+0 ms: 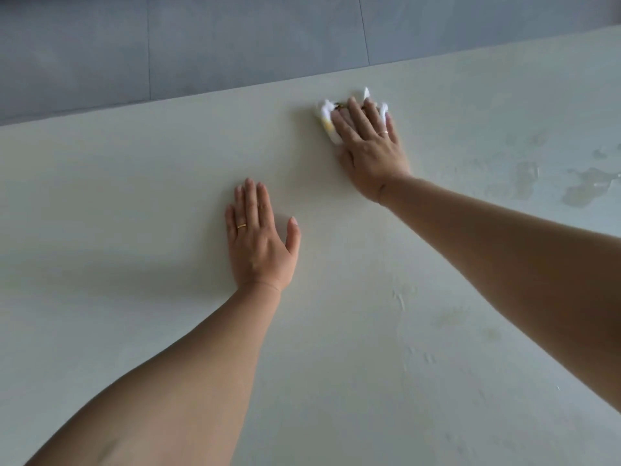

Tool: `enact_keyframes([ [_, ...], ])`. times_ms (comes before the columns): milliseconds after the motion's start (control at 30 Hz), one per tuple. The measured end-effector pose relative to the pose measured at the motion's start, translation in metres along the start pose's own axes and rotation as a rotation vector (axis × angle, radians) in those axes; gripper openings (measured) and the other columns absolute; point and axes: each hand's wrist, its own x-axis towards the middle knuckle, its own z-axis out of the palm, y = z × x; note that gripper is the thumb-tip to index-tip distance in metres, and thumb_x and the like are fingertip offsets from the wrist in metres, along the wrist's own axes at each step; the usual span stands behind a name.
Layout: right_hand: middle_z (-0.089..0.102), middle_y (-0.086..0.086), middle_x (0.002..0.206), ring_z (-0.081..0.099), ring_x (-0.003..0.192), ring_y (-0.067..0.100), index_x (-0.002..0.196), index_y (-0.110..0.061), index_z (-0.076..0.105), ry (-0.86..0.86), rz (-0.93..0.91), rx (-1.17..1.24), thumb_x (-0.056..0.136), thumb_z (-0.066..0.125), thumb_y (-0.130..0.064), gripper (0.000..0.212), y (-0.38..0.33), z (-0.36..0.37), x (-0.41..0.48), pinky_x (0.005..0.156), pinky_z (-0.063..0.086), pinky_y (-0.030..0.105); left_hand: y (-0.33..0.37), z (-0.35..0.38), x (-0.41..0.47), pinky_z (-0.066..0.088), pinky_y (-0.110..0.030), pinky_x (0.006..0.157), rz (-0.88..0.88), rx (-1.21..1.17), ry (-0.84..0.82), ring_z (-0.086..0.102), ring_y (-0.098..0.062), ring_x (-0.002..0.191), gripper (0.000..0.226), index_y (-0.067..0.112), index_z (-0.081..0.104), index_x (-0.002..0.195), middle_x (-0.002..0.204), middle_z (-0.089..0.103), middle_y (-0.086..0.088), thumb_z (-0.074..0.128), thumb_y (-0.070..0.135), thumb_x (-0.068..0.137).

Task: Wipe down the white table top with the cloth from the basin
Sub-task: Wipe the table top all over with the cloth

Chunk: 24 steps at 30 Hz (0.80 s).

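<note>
White table top [168, 163], right hand [369, 153] pressing cloth [325, 120]

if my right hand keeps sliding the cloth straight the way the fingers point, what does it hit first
Nothing, it seems. The right hand presses the cloth flat, fingers aimed at the far edge of the table. Only bare table top lies ahead, then the edge, with grey floor beyond. The wet patches sit off to the right.

Counted in view: one white table top [168, 331], one cloth [327, 121], two hands, left hand [258, 243] and right hand [369, 146], two rings, one worn per hand.
</note>
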Motion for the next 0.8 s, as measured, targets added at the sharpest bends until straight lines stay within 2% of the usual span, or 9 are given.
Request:
enact_keyframes([
  [100,0.011,0.007,0.159,0.004,0.146,0.028,0.149,-0.026,0.021,0.014,0.021,-0.018,0.098,0.037,-0.025,0.054,0.049,-0.011,-0.016,0.117,-0.001,0.041,0.001,0.001,0.0,0.009,-0.041,0.118,0.001,0.019,-0.004,0.015,-0.028,0.145,0.071,0.003,0.024,0.147,0.157,0.019,-0.013,0.025,0.046,0.089],
  [200,0.008,0.007,0.159,0.001,0.146,0.029,0.149,-0.027,0.02,0.102,0.415,0.051,0.096,0.034,-0.021,0.056,0.064,-0.011,-0.028,0.118,-0.003,0.043,0.002,0.002,0.0,0.008,-0.042,0.118,-0.006,0.046,-0.011,0.013,-0.029,0.145,0.072,0.004,0.02,0.148,0.157,0.017,-0.014,0.022,0.046,0.09],
  [267,0.008,0.008,0.159,0.0,0.145,0.03,0.15,-0.025,0.018,0.133,0.533,0.063,0.096,0.033,-0.019,0.057,0.034,-0.001,-0.038,0.117,-0.004,0.045,0.003,0.003,-0.001,0.007,-0.043,0.118,-0.01,0.065,-0.023,0.012,-0.029,0.146,0.07,0.003,0.018,0.148,0.158,0.015,-0.014,0.025,0.044,0.091],
  [367,0.009,0.007,0.159,0.0,0.146,0.03,0.15,-0.024,0.018,0.098,0.247,0.049,0.095,0.035,-0.02,0.058,-0.017,0.017,-0.072,0.117,-0.005,0.045,0.004,0.003,-0.001,0.002,-0.042,0.118,-0.014,0.094,-0.05,0.008,-0.028,0.146,0.069,0.004,0.015,0.149,0.158,0.011,-0.013,0.036,0.039,0.093],
  [467,0.009,0.002,0.159,0.0,0.146,0.026,0.149,-0.028,0.018,-0.022,-0.02,0.029,0.099,0.035,-0.027,0.053,-0.003,0.013,-0.107,0.116,-0.007,0.038,0.008,-0.003,-0.004,-0.003,-0.041,0.118,-0.047,0.102,-0.06,0.004,-0.025,0.147,0.07,0.006,0.013,0.15,0.159,0.009,-0.011,0.039,0.039,0.094],
  [533,0.011,0.004,0.159,0.003,0.146,0.026,0.149,-0.028,0.021,-0.003,0.041,0.015,0.099,0.038,-0.026,0.053,0.032,0.004,-0.12,0.116,-0.004,0.038,0.011,-0.009,-0.014,-0.002,-0.041,0.118,-0.098,0.068,-0.025,0.006,-0.026,0.147,0.071,0.005,0.014,0.149,0.158,0.012,-0.012,0.042,0.039,0.093],
  [700,0.007,0.007,0.159,-0.001,0.146,0.029,0.15,-0.027,0.017,0.119,0.566,0.111,0.096,0.036,-0.021,0.057,0.03,0.006,-0.133,0.117,-0.004,0.043,0.041,-0.012,-0.097,0.009,-0.041,0.117,-0.035,-0.049,-0.016,0.018,-0.029,0.144,0.069,0.003,0.022,0.148,0.156,0.021,-0.015,0.034,0.04,0.091],
  [733,0.008,0.008,0.159,0.0,0.145,0.03,0.15,-0.025,0.017,0.124,0.568,0.127,0.095,0.037,-0.02,0.059,0.012,0.012,-0.138,0.117,-0.003,0.044,0.049,-0.009,-0.116,0.011,-0.042,0.117,0.005,-0.056,-0.05,0.019,-0.029,0.144,0.069,0.002,0.024,0.147,0.155,0.022,-0.015,0.032,0.041,0.091],
  [800,0.012,0.009,0.158,0.003,0.145,0.032,0.149,-0.022,0.021,0.112,0.369,0.122,0.094,0.041,-0.022,0.059,-0.023,0.024,-0.154,0.117,-0.003,0.045,0.057,-0.001,-0.14,0.016,-0.043,0.117,0.025,-0.055,-0.092,0.021,-0.029,0.144,0.068,0.002,0.027,0.147,0.155,0.024,-0.014,0.03,0.043,0.092],
])
